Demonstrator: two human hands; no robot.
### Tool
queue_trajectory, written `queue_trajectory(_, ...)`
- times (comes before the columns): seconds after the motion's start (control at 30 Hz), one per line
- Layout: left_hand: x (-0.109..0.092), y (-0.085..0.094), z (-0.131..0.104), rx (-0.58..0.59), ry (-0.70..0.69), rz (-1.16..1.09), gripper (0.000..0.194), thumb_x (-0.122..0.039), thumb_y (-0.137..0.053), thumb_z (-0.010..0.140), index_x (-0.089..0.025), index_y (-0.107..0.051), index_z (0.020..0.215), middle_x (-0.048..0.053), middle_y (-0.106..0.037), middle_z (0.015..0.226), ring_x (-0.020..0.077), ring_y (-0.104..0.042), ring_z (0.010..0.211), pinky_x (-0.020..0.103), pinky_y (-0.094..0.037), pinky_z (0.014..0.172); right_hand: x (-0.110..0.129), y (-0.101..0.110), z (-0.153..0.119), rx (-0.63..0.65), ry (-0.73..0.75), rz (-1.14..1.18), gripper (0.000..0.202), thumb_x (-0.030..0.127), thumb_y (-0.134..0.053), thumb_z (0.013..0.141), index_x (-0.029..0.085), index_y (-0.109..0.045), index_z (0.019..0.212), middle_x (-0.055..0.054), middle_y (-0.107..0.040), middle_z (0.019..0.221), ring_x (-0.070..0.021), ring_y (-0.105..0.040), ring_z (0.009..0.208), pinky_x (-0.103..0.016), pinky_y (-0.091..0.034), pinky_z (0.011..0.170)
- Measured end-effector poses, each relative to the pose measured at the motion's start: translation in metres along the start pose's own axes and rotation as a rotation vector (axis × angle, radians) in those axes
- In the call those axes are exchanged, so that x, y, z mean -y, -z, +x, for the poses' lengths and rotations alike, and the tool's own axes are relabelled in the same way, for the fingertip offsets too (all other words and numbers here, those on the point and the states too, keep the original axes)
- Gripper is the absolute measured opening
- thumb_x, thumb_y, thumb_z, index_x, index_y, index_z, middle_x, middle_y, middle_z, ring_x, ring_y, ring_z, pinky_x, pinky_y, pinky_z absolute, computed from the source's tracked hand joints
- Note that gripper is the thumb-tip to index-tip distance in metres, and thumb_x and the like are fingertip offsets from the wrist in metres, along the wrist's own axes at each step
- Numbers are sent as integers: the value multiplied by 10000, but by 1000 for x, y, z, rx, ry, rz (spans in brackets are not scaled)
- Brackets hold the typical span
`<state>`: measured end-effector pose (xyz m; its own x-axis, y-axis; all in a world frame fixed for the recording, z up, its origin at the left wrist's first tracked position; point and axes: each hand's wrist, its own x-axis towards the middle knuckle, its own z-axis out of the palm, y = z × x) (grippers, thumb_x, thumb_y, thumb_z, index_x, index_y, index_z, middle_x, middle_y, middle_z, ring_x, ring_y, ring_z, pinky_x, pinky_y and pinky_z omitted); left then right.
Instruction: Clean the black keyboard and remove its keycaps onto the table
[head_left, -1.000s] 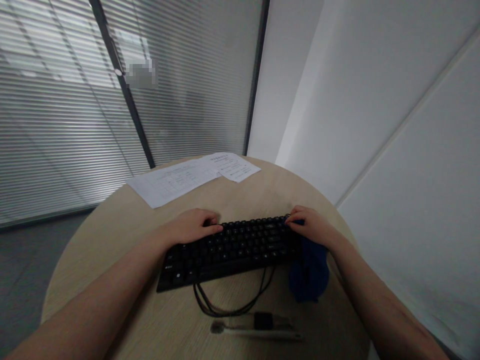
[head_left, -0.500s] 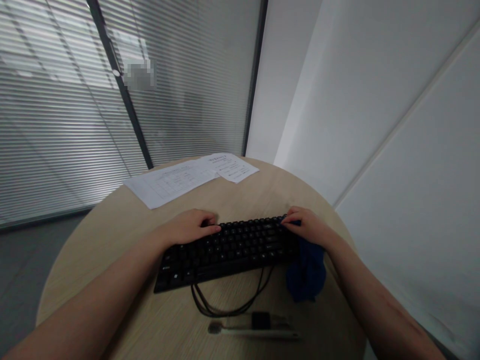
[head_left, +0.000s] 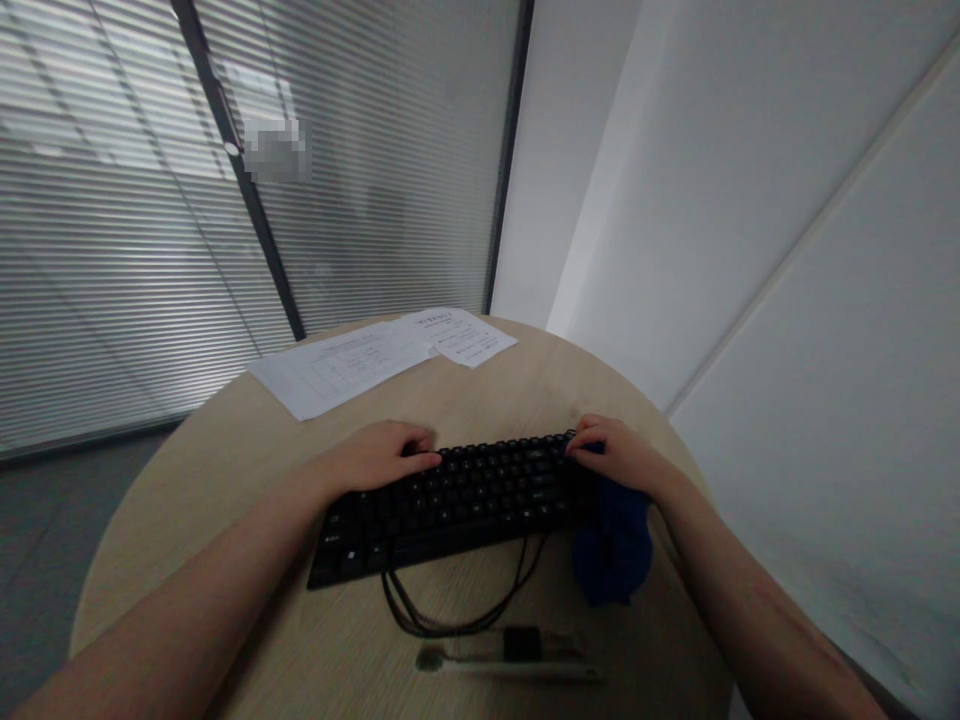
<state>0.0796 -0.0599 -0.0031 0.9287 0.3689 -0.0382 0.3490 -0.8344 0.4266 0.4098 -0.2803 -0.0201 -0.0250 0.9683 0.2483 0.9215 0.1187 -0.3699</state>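
A black keyboard [head_left: 465, 505] lies slightly slanted on the round wooden table [head_left: 517, 395]. My left hand [head_left: 382, 455] grips its upper left edge, thumb over the keys and the other fingers behind the edge. At the upper right part of the keyboard, my right hand [head_left: 611, 450] pinches a bit of a dark blue cloth [head_left: 615, 550] between thumb and fingers. The rest of that cloth hangs down beside the keyboard's right end and rests bunched on the table.
Looped black cable [head_left: 442, 632] comes out below the keyboard. Nearer the front edge lie a brush [head_left: 517, 668] and a small dark object [head_left: 522, 643]. Printed papers [head_left: 345, 365] lie at the back left. A white wall [head_left: 750, 200] stands on the right.
My right hand has shifted very slightly to the right along the keyboard's top edge, still with the cloth. My left hand and the keyboard look unmoved.
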Motion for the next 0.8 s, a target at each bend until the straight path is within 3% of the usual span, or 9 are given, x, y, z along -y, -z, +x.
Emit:
queue_trajectory(0.47,-1,1,1,-9,5,14,419,-596,-493,901,-209,-559,754,15,-617,740,184,-525,693,316,-334,646,-1,-1,2,-23,-74,-56,194,167,-612,861,233,-791,897,-54,-716,866,-208,-659,841,-339,-498,787)
queue_trajectory(0.7,2,0,1,-7,-15,-3,432,-600,-478,902,-205,-558,747,10,-614,725,176,-518,684,305,-327,634,-11,9,-4,-154,-146,-70,161,192,-600,864,223,-757,843,-58,-737,882,-213,-676,856,-352,-517,808)
queue_trajectory(0.8,3,0,1,-4,-16,-2,423,-590,-482,903,-204,-560,747,10,-608,722,173,-513,682,302,-328,636,-14,11,-5,-104,-132,-27,168,211,-601,874,229,-766,848,-56,-744,886,-215,-681,862,-356,-525,821)
